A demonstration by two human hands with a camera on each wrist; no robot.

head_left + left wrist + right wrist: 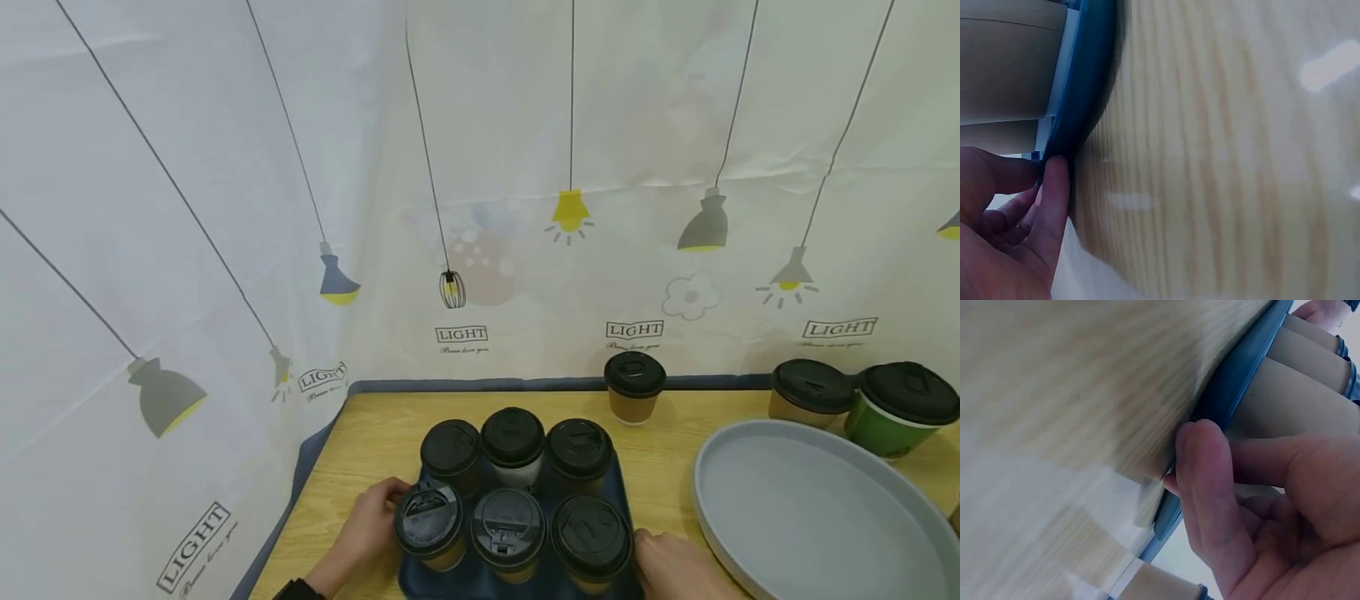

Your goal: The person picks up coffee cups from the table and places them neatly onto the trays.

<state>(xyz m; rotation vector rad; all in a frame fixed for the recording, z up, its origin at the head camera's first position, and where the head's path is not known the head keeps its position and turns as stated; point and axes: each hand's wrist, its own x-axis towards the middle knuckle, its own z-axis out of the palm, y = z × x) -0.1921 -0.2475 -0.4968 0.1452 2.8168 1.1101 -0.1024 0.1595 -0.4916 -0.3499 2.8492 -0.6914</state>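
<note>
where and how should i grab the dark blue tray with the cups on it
Probably by the side rims of the dark blue tray, one hand from each side, thumb inside, fingers outside: the left hand and right hand pinch opposite edges, and the six lidded cups crowd the middle.

The person wears a black band (298, 591) on the left wrist (321, 580).
</note>
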